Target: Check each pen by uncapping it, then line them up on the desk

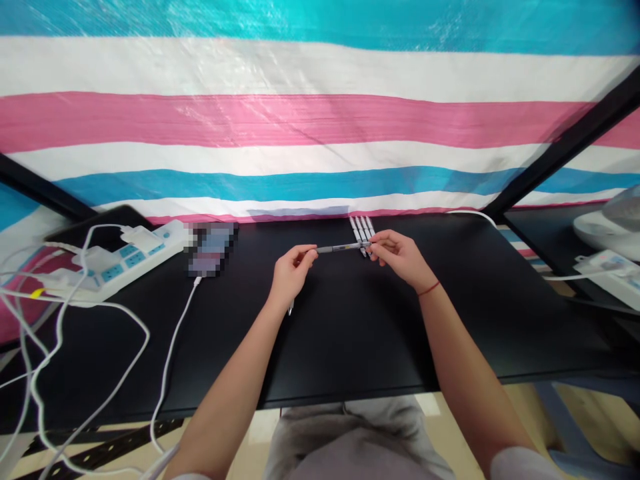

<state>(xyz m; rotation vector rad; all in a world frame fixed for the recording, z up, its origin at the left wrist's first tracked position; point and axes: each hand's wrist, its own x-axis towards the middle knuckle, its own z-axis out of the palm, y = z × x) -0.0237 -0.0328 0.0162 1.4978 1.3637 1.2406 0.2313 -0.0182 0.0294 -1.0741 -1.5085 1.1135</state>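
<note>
A slim pen [343,247] with a grey end and a clear barrel is stretched level between my two hands, above the black table. My left hand [294,268] pinches its left end. The other end is between the fingertips of my right hand [397,257], which has a thin red string at the wrist. Several white pens [361,230] lie side by side at the table's back, just behind the held pen. Under my left hand, the tip of another pen [291,309] shows; the rest of it is hidden.
On the black table [345,347], a phone [213,248] with a white cable [175,340] lies left of my hands. A white power strip [135,257] with tangled cables fills the far left. Another strip [613,273] sits at the right. A striped sheet [320,120] hangs behind.
</note>
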